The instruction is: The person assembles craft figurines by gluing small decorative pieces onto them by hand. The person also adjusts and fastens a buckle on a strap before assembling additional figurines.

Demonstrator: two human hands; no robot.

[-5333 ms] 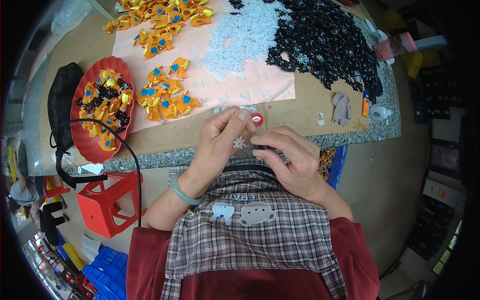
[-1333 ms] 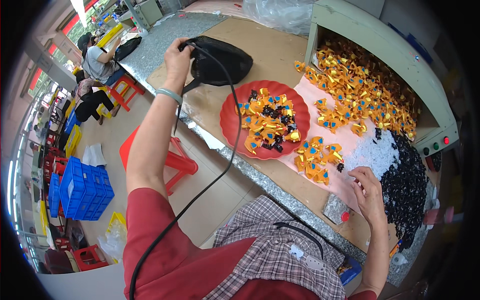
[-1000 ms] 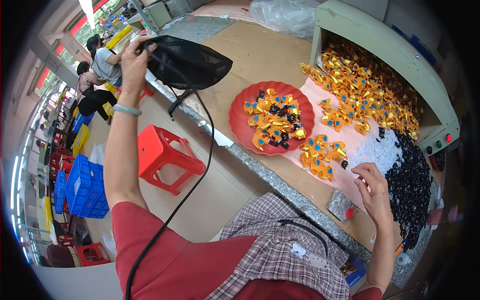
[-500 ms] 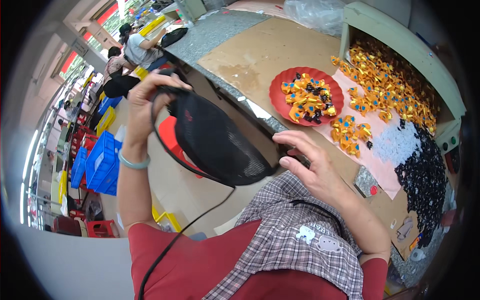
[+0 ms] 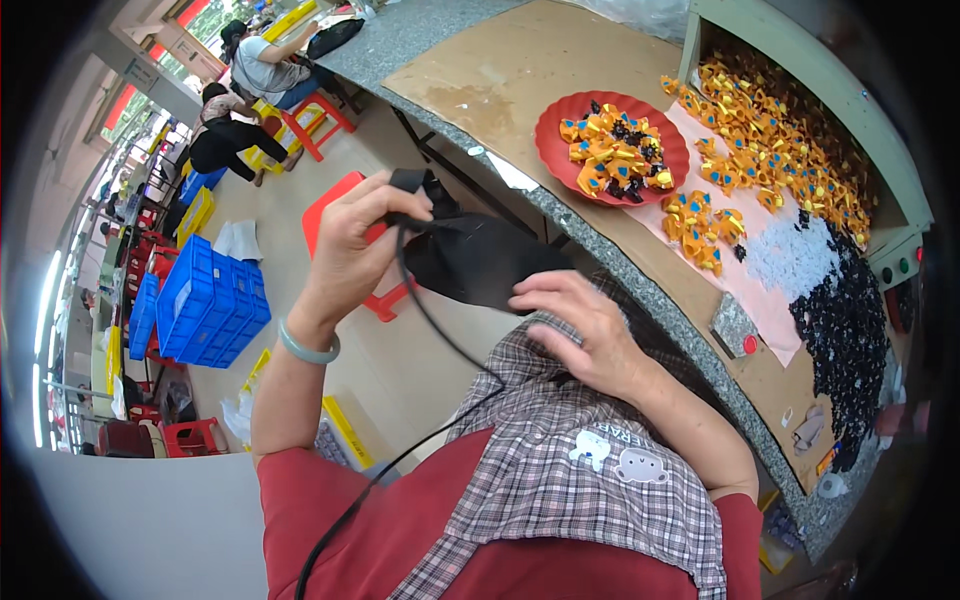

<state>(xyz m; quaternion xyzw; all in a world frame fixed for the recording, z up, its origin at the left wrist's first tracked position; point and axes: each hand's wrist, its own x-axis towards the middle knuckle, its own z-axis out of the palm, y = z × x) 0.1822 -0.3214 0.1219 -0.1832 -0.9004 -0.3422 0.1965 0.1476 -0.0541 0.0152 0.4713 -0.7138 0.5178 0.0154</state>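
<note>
In front of my chest is a black, floppy fabric item (image 5: pixel 480 258), with a band or strap at its upper end. My left hand (image 5: pixel 362 240) is closed on that upper end, thumb pressed against the fingers. Close by its lower right edge, my right hand (image 5: pixel 585 340) has fingers and thumb apart, fingertips against or just over the fabric. A thin black cable (image 5: pixel 447 352) hangs from near my left hand and runs down across my red shirt and checked apron (image 5: pixel 560 490).
At right, a stone-topped table (image 5: pixel 690 365) carries a red scalloped plate (image 5: pixel 548 140) of orange and black pieces. Heaps of orange (image 5: pixel 770 130), white (image 5: pixel 795 270) and black pieces (image 5: pixel 850 350) lie beyond. Blue crates (image 5: pixel 205 310) and a red stool (image 5: pixel 335 195) stand left; two people are farther back.
The black item has folded and turned, its mesh side no longer facing me. My left hand has moved right and down; my right hand has shifted left and slightly down.
</note>
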